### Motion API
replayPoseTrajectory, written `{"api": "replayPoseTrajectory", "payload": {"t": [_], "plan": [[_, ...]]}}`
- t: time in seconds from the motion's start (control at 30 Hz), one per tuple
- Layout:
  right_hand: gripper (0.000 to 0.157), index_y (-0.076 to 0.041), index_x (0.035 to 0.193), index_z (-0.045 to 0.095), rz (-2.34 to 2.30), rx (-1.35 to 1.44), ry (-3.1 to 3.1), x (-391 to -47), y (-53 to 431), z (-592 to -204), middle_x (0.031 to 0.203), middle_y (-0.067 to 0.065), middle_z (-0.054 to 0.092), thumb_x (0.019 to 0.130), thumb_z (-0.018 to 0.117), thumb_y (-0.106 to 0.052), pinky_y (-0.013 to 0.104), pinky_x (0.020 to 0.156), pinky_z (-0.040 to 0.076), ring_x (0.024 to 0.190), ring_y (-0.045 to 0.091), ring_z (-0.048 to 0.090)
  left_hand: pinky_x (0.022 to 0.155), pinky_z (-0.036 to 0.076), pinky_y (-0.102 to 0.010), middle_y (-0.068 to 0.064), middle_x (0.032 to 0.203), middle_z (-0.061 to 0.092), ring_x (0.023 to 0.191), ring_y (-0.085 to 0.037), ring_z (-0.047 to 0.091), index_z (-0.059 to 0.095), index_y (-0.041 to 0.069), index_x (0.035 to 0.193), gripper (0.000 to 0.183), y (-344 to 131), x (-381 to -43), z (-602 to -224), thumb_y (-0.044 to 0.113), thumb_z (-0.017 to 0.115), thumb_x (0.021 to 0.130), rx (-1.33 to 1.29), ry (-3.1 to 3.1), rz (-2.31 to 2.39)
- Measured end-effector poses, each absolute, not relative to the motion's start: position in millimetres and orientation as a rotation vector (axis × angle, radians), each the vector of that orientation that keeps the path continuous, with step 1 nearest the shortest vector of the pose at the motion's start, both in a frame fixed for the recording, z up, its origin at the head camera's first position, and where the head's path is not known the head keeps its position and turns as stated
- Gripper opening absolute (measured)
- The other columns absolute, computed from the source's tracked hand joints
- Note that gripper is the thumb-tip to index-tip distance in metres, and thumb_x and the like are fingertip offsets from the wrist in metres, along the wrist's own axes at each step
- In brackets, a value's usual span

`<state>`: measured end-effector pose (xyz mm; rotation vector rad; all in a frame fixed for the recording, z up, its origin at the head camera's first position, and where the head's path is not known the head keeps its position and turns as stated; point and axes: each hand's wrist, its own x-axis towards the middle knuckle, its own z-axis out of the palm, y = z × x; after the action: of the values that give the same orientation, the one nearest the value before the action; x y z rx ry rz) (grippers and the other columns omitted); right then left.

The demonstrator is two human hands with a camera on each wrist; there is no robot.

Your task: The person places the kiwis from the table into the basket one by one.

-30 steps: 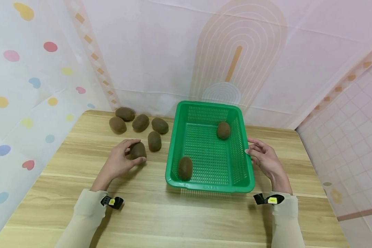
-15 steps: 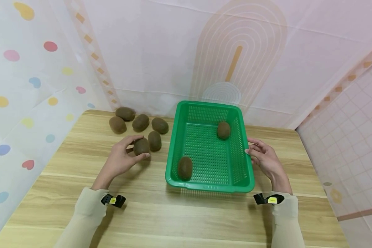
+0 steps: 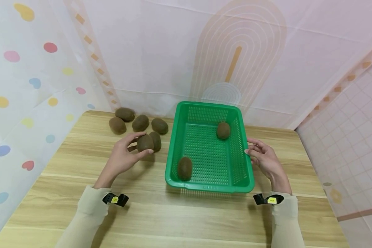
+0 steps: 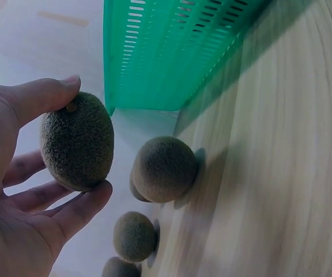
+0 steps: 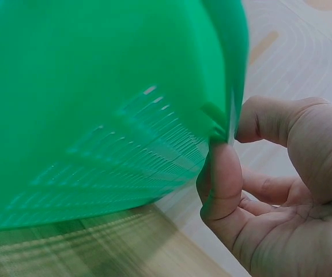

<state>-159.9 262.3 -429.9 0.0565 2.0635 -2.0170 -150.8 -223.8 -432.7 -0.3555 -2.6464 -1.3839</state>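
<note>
Between thumb and fingertips my left hand point(image 3: 123, 156) holds a brown fuzzy kiwi point(image 3: 145, 143). In the left wrist view this kiwi point(image 4: 78, 141) hangs off the table, pinched at its two ends. Just behind it in the head view stands another kiwi point(image 3: 156, 141), partly hidden. My right hand point(image 3: 265, 159) grips the right rim of a green plastic basket point(image 3: 170, 151). In the right wrist view the thumb and curled fingers of that hand point(image 5: 287, 184) pinch the basket rim point(image 5: 238, 69). Two kiwis lie inside: one at the near left point(image 3: 185, 168), one at the far right point(image 3: 223, 130).
Several more kiwis point(image 3: 141, 123) lie on the wooden table point(image 3: 148, 220) at the back left, close to the rear wall. A patterned cloth point(image 3: 161, 51) hangs behind and along both sides of the table.
My left hand has carried its kiwi up and to the right, now in front of the neighbouring kiwi. The right hand and the basket have stayed where they were.
</note>
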Motion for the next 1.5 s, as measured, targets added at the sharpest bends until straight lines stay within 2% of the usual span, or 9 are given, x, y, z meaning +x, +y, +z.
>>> {"api": "replayPoseTrajectory", "payload": {"t": [0.73,1.23,1.5], "plan": [[0.058,-0.001,0.152,0.040,-2.016,0.062,2.060,-161.1,261.5,-429.0,0.103,-0.002,0.066,0.099,0.064,-0.003,0.020,0.062,0.052,0.080,0.006,0.063,0.102,0.054,-0.056,-0.011,0.141,0.058,0.128,-0.034,0.059,0.059,0.014,0.142,0.063,-203.3,-160.6,-412.3,0.027,0.085,0.086,-0.376,-2.592,-1.504],[0.058,-0.002,0.152,0.041,-2.009,0.069,2.067,-160.3,262.0,-428.9,0.103,-0.002,0.066,0.099,0.064,-0.003,0.020,0.063,0.053,0.081,0.005,0.064,0.108,0.052,-0.049,-0.003,0.141,0.060,0.128,-0.024,0.060,0.061,0.016,0.141,0.064,-180.5,-171.3,-398.9,0.031,0.086,0.085,-0.423,-2.566,-1.568],[0.058,-0.002,0.152,0.041,-2.012,0.069,2.059,-159.9,261.9,-429.0,0.103,-0.002,0.066,0.099,0.064,-0.004,0.020,0.063,0.053,0.080,0.005,0.064,0.106,0.053,-0.050,-0.004,0.139,0.061,0.125,-0.026,0.062,0.060,0.017,0.142,0.062,-168.1,-175.1,-394.4,0.031,0.085,0.087,-0.486,-2.574,-1.556]]}}
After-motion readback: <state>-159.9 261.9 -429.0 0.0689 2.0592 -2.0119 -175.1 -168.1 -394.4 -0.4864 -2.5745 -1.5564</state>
